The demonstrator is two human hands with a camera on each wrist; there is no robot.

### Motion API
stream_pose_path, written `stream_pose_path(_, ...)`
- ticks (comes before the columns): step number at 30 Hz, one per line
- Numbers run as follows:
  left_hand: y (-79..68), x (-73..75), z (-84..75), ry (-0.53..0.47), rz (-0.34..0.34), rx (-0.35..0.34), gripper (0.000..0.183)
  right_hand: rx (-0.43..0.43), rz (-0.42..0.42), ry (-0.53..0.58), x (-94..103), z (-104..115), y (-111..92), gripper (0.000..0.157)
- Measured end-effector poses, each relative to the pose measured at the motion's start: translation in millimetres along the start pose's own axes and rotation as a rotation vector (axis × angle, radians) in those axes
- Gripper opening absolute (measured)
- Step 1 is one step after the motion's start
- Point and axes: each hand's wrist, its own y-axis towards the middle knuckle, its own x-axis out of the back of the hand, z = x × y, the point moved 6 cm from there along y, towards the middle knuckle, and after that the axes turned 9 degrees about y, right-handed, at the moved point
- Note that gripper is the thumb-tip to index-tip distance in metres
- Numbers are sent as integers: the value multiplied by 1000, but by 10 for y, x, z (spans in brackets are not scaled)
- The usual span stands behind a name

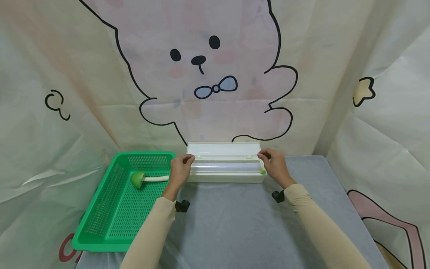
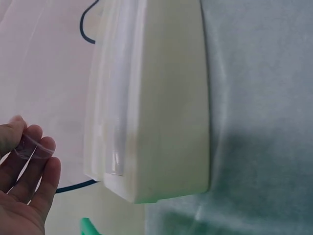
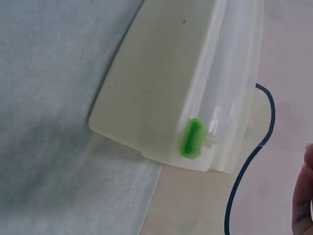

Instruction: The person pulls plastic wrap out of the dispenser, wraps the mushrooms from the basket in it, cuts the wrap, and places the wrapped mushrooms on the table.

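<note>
A white cling film dispenser box (image 1: 226,178) stands at the table's far edge with its lid (image 1: 223,148) raised. Inside lies a roll of clear film (image 1: 228,167). My left hand (image 1: 180,170) is above the box's left end and pinches clear cling film (image 2: 34,148) between thumb and fingers. At the other end, my right hand (image 1: 276,166) has thumb and index fingertip together, pinching the film's other side; the film there is hardly visible. A green slide cutter (image 3: 194,138) sits at the box's right front edge.
Left of the box, a green plastic basket (image 1: 114,239) holds a brush or scrubber with a green head (image 1: 137,179) and white handle. Grey cloth (image 1: 235,224) covers the table. A printed curtain (image 1: 235,119) hangs right behind the box.
</note>
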Motion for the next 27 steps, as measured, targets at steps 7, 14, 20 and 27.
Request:
stream_pose_path(7, 36, 110, -156, -18, -27, -61, 21, 3, -32, 14, 113, 96, 59, 11)
stream_pose_path(14, 65, 155, -228, -9, -22, -66, 21, -6, -43, 26, 172, 142, 78, 9)
stream_pose_path(20, 79, 181, -260, -28, -29, -83, 19, -13, -57, 45, 217, 190, 92, 10)
stream_pose_path(27, 59, 248, -313, -31, -25, -67, 21, -12, -58, 43, 258, 281, 109, 11)
